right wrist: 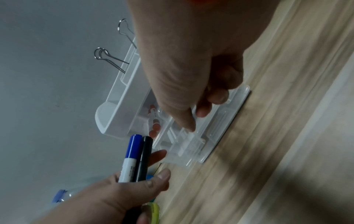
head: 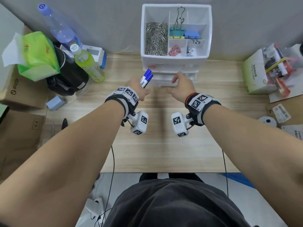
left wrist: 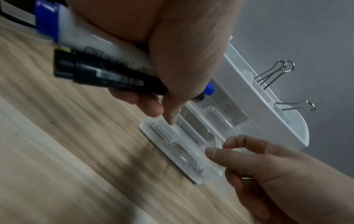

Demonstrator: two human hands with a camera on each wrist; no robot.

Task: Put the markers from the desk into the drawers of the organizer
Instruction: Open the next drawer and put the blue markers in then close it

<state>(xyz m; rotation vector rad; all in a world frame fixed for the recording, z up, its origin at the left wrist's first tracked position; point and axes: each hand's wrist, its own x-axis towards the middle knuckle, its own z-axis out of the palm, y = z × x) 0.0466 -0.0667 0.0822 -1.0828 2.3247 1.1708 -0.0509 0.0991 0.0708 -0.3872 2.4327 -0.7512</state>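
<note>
Head view: left hand grips markers just left of the organizer; right hand curls its fingers round the open drawer.

"PICO" w/ a round logo is printed on the cardboard box at far left. A white "6" sits on the blue cap of the clear bottle. Print on the markers, green tissue pack & pale green box at right is too small to read.
</note>
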